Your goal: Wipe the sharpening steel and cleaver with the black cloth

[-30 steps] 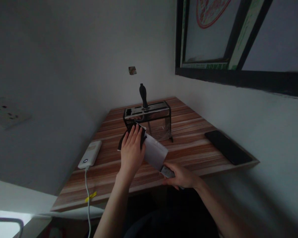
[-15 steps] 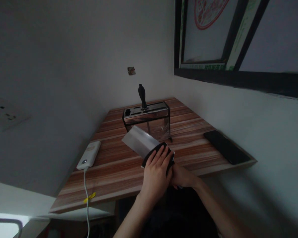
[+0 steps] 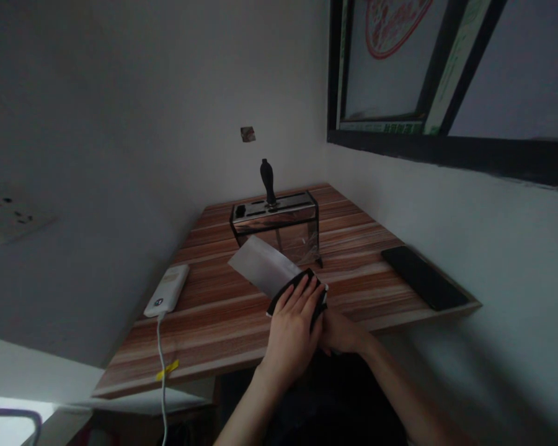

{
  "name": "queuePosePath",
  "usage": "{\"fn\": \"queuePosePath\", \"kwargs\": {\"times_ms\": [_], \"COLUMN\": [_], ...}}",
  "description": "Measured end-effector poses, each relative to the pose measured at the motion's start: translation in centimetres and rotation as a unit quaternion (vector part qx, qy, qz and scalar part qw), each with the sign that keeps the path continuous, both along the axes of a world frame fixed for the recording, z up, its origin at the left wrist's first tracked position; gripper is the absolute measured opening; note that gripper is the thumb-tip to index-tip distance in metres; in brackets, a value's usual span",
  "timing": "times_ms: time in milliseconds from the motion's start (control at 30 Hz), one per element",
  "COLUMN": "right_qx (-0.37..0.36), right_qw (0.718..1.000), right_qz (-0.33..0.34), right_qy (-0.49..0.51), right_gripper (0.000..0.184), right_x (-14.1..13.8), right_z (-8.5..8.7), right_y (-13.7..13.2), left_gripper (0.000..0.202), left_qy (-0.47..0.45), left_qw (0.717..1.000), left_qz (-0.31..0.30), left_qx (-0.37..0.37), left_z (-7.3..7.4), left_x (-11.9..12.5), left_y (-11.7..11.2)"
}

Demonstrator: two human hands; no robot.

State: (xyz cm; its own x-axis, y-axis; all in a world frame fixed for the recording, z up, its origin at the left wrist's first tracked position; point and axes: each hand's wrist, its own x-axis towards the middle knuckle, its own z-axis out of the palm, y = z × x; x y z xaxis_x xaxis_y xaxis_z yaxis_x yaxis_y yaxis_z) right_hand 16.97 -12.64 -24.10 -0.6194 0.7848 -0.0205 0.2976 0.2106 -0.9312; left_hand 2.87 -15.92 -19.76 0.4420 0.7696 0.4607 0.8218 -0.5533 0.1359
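A broad-bladed cleaver [image 3: 266, 263] points away to the upper left over the near part of the table. My left hand [image 3: 294, 325] is closed over a black cloth [image 3: 283, 298] with pale edges, folded around the blade near its handle end. Behind it, my right hand [image 3: 341, 331] is closed at the cleaver's rear, where the handle is hidden by my left hand and the cloth. Past the blade stands a knife block [image 3: 276, 214] with a metal top and clear sides, and a black-handled tool [image 3: 268, 183] upright in it.
A white power bank [image 3: 167, 290] with a cable [image 3: 162, 359] lies at the table's left edge, near a yellow strip [image 3: 168, 370]. A black phone [image 3: 423, 277] rests at the right edge. Walls border the wood-grain table [image 3: 204, 334]; a framed window [image 3: 390, 68] is at right.
Both hands and the cleaver hold almost the same place. The cloth sits very slightly farther to the right, and the whole view has shifted a little.
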Motion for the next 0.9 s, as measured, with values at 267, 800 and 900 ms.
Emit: {"fn": "queuePosePath", "kwargs": {"times_ms": [267,800,900], "right_qx": [-0.04,-0.078,-0.088], "right_qw": [0.999,0.996,0.995], "right_qz": [0.019,0.024,0.018], "right_qy": [0.015,0.03,0.04], "right_gripper": [0.034,0.036,0.035], "right_x": [0.0,0.1,0.1], "right_z": [0.4,0.1,0.0], "right_y": [0.0,-0.2,-0.2], "left_gripper": [0.045,0.044,0.044], "left_qy": [-0.007,-0.021,-0.001], "left_qw": [0.996,0.981,0.986], "left_qz": [0.079,0.161,0.133], "left_qx": [0.042,0.103,0.097], "left_z": [2.2,3.9,3.0], "left_x": [-3.5,-7.0,-5.5], "left_y": [3.0,5.8,5.1]}}
